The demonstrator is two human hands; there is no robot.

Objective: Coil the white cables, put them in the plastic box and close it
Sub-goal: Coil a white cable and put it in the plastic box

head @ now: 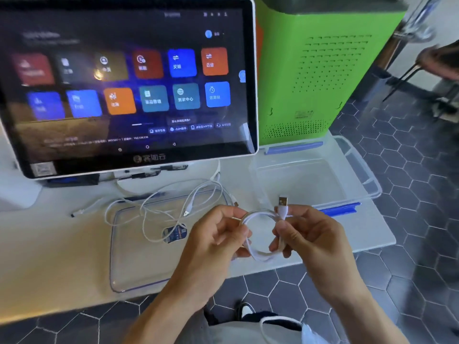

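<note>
The monitor (124, 78) is cut off by the left and top picture edges; its on-screen tile labels are too blurred to read. The green cabinet (320, 70) is cut by the top edge, and the monitor hides its left side. The coiled cable (258, 234) is partly covered by the fingers of the left hand (213, 242) and the right hand (310, 239). The label (175, 233) on the loose cable (159, 209) is too small to read. A blurred shape (442, 63) at the right edge cannot be identified. The plastic box (357, 180) is transparent, so its near wall is hard to trace.
</note>
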